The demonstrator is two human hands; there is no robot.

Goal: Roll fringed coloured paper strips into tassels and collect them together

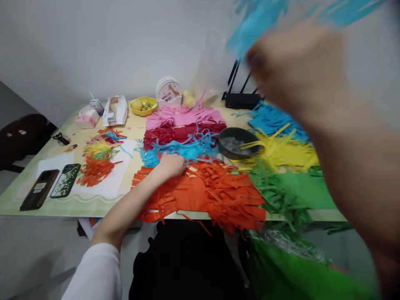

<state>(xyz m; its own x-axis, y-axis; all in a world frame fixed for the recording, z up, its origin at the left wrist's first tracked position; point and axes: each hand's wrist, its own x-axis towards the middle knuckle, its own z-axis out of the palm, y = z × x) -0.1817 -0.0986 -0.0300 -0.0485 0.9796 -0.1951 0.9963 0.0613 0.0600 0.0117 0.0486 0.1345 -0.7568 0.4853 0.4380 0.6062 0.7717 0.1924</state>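
My left hand (171, 163) rests on the table with its fingers curled into the fringed paper where the blue pile (184, 149) meets the orange pile (212, 189). My right hand (293, 71) is raised close to the camera, blurred by motion, with blue fringed paper (256, 21) at its fingers near the top edge. Its grip is smeared and unclear. Pink (184, 114), dark red (175, 133), yellow (287, 152) and green (290, 189) fringed sheets cover the table's right half.
A dark bowl (237, 142) sits among the papers. Two phones (51, 185) lie at the front left beside a small heap of coloured strips (96, 158). A yellow bowl (143, 105), a round tin (169, 91), cartons and a router (242, 99) line the back edge.
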